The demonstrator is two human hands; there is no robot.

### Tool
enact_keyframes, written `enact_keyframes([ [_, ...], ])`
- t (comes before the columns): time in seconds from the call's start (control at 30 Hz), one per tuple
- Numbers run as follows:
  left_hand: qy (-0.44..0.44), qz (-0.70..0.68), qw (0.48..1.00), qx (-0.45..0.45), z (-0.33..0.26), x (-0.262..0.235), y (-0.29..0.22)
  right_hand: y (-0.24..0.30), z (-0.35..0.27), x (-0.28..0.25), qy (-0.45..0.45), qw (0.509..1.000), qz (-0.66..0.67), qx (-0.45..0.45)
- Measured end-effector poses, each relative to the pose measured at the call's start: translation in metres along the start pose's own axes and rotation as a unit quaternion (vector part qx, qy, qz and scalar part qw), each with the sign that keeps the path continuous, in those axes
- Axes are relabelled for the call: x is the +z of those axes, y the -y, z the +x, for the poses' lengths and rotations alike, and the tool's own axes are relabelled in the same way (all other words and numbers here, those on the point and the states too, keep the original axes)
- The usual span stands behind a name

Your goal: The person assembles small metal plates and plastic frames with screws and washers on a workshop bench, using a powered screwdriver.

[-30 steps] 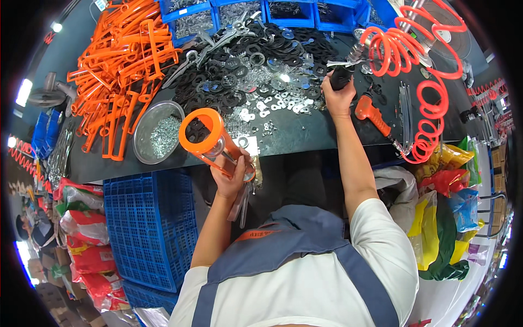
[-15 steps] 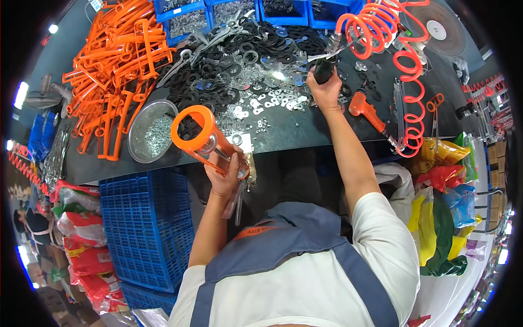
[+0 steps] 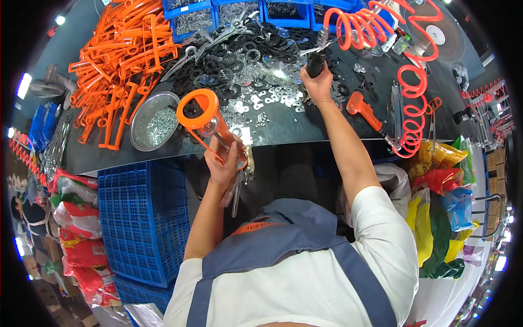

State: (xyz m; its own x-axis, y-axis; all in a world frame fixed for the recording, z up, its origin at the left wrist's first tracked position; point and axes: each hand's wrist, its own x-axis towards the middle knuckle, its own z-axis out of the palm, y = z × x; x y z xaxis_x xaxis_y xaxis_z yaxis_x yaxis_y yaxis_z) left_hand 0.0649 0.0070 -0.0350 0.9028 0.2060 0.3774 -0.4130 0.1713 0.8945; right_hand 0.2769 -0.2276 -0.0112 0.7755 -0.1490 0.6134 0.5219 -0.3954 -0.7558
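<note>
A dark workbench [image 3: 305,128] is carrying the parts. A heap of orange metal frames [image 3: 122,60] is lying toward its left end, with a round steel bowl of small screws [image 3: 155,120] sitting near the front edge. Black rubber rings and silvery washers [image 3: 248,60] are spreading across the middle. Blue bins [image 3: 239,11] are lining the far edge. An orange-handled tool [image 3: 362,109] and a coiled orange air hose [image 3: 408,92] are lying toward the right end.

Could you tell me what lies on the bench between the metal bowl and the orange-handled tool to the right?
In the head view, between the metal bowl and the orange-handled tool lie loose silver washers and small plates scattered on the dark bench, behind the raised orange frame.
</note>
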Motion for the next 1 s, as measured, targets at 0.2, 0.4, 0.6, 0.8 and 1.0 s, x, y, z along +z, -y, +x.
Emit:
enact_keyframes([
  [0.2, 0.010, 0.013, 1.000, 0.007, 0.002, 0.002, -0.004, -0.023, -0.012, -0.006, -0.062, 0.994, 0.085, 0.038],
  [0.4, 0.013, 0.055, 0.998, 0.012, 0.002, -0.005, -0.002, -0.010, -0.017, 0.000, -0.042, 0.999, 0.023, -0.005],
  [0.6, 0.002, 0.088, 0.996, 0.030, 0.008, 0.000, 0.003, 0.006, -0.004, 0.004, -0.072, 0.993, 0.068, -0.060],
  [0.8, 0.025, 0.106, 0.994, 0.030, 0.008, -0.004, -0.002, 0.197, 0.045, -0.008, 0.008, 0.885, 0.460, -0.072],
  [1.0, 0.013, 0.079, 0.995, 0.054, 0.008, -0.002, -0.001, 0.313, 0.033, 0.023, 0.160, 0.882, 0.441, -0.040],
])
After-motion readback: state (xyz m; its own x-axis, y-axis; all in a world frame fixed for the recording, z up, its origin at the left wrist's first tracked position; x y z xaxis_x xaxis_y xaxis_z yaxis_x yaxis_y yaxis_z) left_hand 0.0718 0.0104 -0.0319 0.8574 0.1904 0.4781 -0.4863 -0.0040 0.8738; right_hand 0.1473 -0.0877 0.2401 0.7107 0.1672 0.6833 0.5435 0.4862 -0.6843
